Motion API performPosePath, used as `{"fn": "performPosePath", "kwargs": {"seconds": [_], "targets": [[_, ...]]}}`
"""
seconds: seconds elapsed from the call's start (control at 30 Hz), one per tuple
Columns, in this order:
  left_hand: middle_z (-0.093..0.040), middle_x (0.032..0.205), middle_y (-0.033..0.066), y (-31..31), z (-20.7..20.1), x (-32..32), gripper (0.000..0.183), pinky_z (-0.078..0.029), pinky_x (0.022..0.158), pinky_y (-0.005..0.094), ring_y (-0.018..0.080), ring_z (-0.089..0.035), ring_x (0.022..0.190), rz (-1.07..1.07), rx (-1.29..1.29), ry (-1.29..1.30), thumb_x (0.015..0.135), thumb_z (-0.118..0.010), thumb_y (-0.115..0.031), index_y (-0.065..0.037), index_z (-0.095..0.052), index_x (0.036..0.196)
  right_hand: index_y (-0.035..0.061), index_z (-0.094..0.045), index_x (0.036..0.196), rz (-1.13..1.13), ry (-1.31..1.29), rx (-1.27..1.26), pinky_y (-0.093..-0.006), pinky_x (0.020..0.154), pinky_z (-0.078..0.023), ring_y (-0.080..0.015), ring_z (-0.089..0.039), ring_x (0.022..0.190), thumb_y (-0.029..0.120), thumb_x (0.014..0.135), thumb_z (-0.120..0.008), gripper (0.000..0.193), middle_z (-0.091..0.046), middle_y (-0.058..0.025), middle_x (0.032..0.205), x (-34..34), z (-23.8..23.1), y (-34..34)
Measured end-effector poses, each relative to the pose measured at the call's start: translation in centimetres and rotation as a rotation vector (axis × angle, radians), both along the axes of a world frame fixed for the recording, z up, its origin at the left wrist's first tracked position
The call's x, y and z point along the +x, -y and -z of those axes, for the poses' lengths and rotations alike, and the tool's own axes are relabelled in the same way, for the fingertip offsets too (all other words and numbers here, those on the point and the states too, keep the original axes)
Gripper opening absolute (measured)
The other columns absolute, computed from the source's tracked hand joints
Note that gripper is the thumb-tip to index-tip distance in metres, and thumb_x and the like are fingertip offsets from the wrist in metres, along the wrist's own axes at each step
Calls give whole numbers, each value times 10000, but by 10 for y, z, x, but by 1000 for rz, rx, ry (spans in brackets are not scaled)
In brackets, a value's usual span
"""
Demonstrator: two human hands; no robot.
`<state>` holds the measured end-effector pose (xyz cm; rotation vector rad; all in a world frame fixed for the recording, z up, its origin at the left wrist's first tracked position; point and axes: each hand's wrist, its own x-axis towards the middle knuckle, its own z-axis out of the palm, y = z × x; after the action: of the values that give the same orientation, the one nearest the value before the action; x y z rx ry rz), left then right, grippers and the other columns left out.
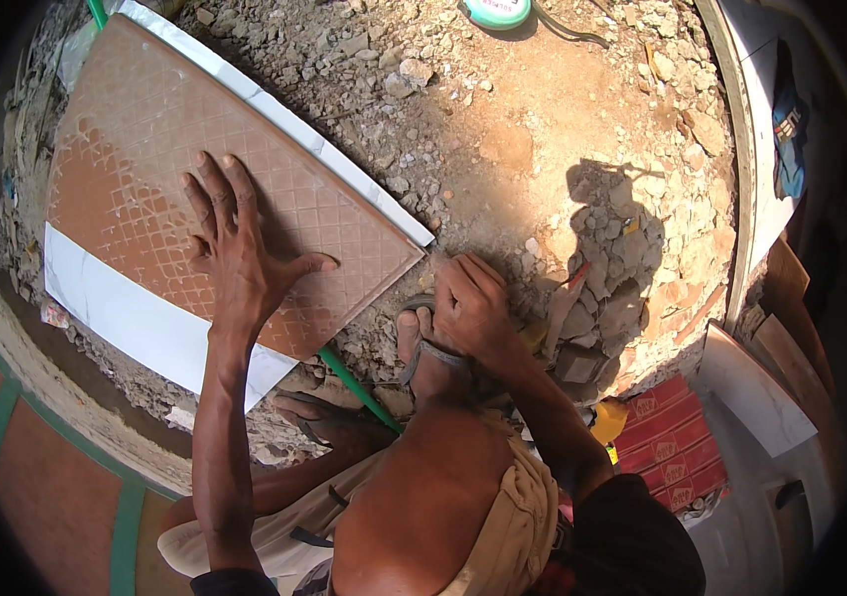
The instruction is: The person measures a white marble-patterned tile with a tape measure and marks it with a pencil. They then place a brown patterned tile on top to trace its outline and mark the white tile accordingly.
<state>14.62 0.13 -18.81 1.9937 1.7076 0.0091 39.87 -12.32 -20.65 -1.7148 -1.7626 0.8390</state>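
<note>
A large brown tile [294, 214] lies with its gridded back face up, partly wet or dusty, on top of a white marbled tile [136, 313] whose edges show on two sides. My left hand [235, 243] rests flat on the brown tile, fingers spread. Just off the tile's right corner, my right hand [471, 303] is closed in a pinch above my sandalled foot. Whatever its fingers hold, if anything, is hidden. A green rod [359, 389] sticks out from under the tiles toward my legs.
Broken rubble [384, 60] and dirt surround the tiles. A green tape measure [496, 12] lies at the far edge. To the right are red boxes [667, 437], a yellow object [608, 422] and a white tile piece [756, 387]. A blue item [789, 149] sits at far right.
</note>
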Motion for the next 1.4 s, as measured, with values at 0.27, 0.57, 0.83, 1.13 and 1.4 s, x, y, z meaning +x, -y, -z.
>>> {"fn": "performPosePath", "kwargs": {"seconds": [0.27,0.57,0.83,1.13,1.4], "targets": [[72,1676,192,0,0,0,1565,-199,1174,648,443,88,1527,18,-9,-45,399,-978,-477,-130,-65,1622,-68,-635,1001,25,-30,71,-417,692,-540,-353,-639,768,-81,759,-621,243,-636,-185,826,-1,-2,-1],[55,1664,229,-1,-3,1,1577,-177,1186,656,453,84,1521,37,-19,-90,421,-930,-567,-80,-17,1611,-57,-644,987,57,-43,56,-424,697,-543,-366,-641,753,-65,769,-622,220,-644,-181,816,-5,3,-4],[78,1670,210,0,0,-2,1581,-176,1180,648,450,96,1523,23,-10,-47,402,-956,-525,-117,-34,1620,-62,-648,984,22,-40,-1,-436,723,-549,-373,-654,774,-53,782,-635,203,-652,-199,826,-7,-1,-11],[92,1671,205,1,2,-3,1584,-157,1165,683,438,120,1524,10,-17,-27,401,-945,-564,-129,-35,1623,-52,-629,988,54,-68,54,-458,691,-543,-382,-657,761,-36,820,-629,169,-658,-195,835,-17,0,-29],[-4,1666,228,5,-6,-14,1516,-181,1199,631,453,37,1525,79,61,-25,459,-909,-633,-72,-96,1608,-14,-546,1005,162,-236,106,-492,705,-512,-416,-647,804,29,929,-569,90,-623,-221,855,-45,-14,-128]]}}
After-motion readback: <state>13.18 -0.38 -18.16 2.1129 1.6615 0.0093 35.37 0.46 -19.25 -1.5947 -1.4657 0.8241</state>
